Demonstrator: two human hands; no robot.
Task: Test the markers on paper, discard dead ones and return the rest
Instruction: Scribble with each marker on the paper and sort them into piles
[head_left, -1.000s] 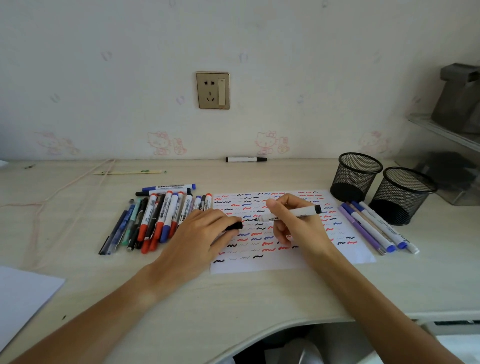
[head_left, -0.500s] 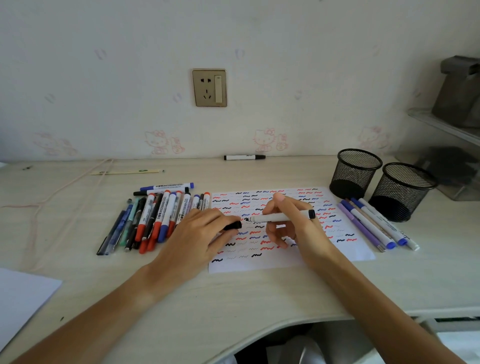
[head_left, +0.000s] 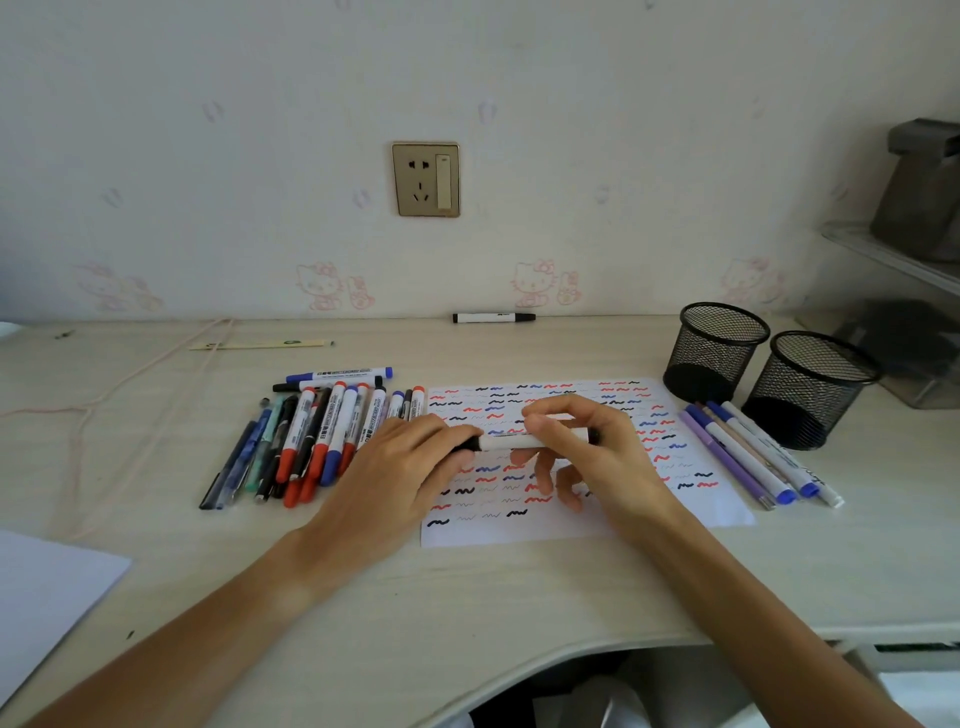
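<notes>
A white sheet of paper (head_left: 717, 512) covered in black, blue and red squiggles lies in the middle of the desk. Above it, my right hand (head_left: 597, 457) holds a white marker with a black end (head_left: 511, 441) level. My left hand (head_left: 400, 467) grips the black cap (head_left: 470, 443), which meets the marker's tip end. A pile of several markers and pens (head_left: 317, 431) lies left of the paper. A few more markers (head_left: 753, 457) lie in a row right of it. Two empty black mesh cups (head_left: 719, 348) (head_left: 815, 387) stand at the right.
A lone black-capped marker (head_left: 493, 317) lies by the wall under a socket (head_left: 426, 179). A pink cord (head_left: 119, 384) and a flat stick (head_left: 260, 344) lie at the left. Another white sheet (head_left: 41, 587) sits at the near left. A clear shelf (head_left: 893, 260) stands at the far right.
My right hand turned the marker from slanted, tip on the paper, to level and moved it left. Its tip has come together with the cap in my left hand.
</notes>
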